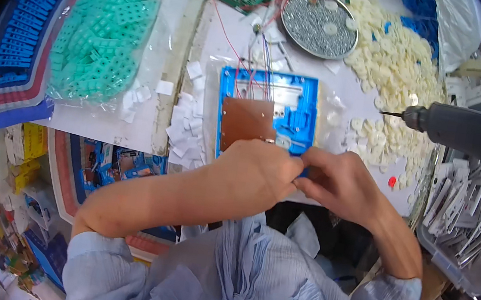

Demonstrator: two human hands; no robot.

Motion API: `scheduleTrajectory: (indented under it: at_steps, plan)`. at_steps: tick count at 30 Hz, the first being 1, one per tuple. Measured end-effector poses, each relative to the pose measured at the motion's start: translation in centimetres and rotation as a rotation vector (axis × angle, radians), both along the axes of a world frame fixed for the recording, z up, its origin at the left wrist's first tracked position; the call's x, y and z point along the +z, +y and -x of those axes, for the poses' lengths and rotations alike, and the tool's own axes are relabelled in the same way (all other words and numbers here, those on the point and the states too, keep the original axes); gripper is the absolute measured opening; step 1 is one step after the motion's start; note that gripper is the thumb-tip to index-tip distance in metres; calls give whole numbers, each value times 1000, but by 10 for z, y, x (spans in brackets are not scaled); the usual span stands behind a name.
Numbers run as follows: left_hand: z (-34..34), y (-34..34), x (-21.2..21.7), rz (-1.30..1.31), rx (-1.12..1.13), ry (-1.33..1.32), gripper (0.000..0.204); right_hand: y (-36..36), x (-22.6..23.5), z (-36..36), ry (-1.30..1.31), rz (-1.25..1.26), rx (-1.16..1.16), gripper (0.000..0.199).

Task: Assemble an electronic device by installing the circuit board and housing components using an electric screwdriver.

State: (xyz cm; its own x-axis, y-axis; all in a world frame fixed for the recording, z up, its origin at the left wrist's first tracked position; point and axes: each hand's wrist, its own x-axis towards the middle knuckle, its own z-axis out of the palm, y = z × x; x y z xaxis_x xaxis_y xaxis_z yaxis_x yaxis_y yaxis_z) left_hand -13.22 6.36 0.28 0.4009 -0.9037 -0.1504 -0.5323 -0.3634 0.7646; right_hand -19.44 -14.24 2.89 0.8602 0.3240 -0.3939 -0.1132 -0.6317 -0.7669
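A blue plastic housing lies on the table in front of me. A brown circuit board covers its left part, and thin coloured wires run from there to the far side. My left hand is curled closed over the housing's near edge, its fingertips turned out of sight. Against it, at the near right corner, my right hand pinches thumb and forefinger together. Whatever sits between the fingers is too small or hidden to make out.
A dark electric screwdriver hangs at the right. Behind the housing stands a round dish of screws, with cream plastic discs heaped beside it. Bagged green parts and white squares lie left; a bin of white parts stands right.
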Motion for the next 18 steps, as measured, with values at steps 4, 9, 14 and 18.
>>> scheduleTrajectory:
  at_steps: [4, 9, 14, 18]
  plan:
    - [-24, 25, -2, 218, 312, -89, 12, 6, -16, -25, -551, 226, -202, 20]
    - [-40, 36, -15, 183, 398, -437, 24, 32, -45, -100, -920, 362, -119, 21]
    - [-37, 40, -25, 162, 438, -465, 25, 41, -52, -107, -787, 379, -127, 19]
    - [-39, 40, -26, 131, 424, -462, 27, 40, -54, -101, -718, 308, -165, 19]
